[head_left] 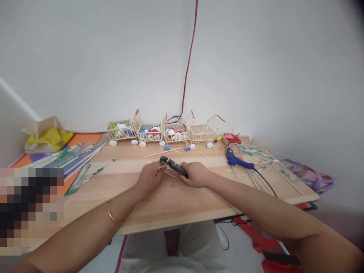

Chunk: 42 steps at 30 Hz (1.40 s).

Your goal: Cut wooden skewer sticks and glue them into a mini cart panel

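Observation:
My right hand (196, 174) is closed around the handle end of a dark plier-like hand tool (173, 165) just above the middle of the table. A pale bit shows near the tool's far end; I cannot tell whether it is wood in the jaws. Close to that end, my left hand (149, 178) pinches a thin wooden stick (160, 167), its fingertips partly hidden. Short cut sticks (170, 174) lie under and beside the tool. Behind stand several small stick-built shopping carts, including one with an unfilled basket (203, 132) and one loaded with coloured caps (121, 131).
A blue glue gun (240, 161) with a black cord lies right of my hands. Wrapped sticks (82, 151) cover the left side, near a yellow bag (51, 138). A red dish (232, 138) sits at the back. Loose sticks and wrappers (263, 159) lie at right.

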Tool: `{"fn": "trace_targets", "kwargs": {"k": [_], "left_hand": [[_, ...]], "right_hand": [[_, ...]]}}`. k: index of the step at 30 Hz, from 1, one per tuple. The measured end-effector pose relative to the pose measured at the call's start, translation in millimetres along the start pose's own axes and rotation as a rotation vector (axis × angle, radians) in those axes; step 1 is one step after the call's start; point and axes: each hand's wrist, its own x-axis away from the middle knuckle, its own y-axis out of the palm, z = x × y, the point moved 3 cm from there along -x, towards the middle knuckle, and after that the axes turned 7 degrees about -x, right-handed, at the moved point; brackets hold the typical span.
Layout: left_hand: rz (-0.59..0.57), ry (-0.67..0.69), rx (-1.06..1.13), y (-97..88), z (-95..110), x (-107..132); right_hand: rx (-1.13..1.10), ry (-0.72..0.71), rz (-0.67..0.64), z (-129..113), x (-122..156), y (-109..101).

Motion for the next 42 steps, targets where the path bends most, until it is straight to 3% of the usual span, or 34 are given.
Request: {"fn": "trace_targets", "kwargs": {"k": [10, 21, 29, 32, 38, 42], "left_hand": [[0.075, -0.006, 0.0, -5.5, -2, -1], [0.042, 0.012, -0.024, -1.1, -1, -1], [0.029, 0.014, 0.001, -4.1, 1, -2], [-0.011, -0.05, 0.247, -2.4, -1, -3], [-0.27, -0.397, 1.247, 13.9, -4, -3], [-0.348, -0.548, 1.524, 14.7, -1, -1]], "right_hand": [[-0.061, 0.073, 0.152, 0, 0, 1], [-0.012, -0.02, 0.049, 7, -10, 3], [-0.014, 0.029, 0.066, 16, -10, -4], [-0.054, 0.11, 0.125, 31, -3, -14], [-0.028, 0.251, 0.135, 77, 29, -13], [0.037, 0.265, 0.199, 89, 44, 2]]}}
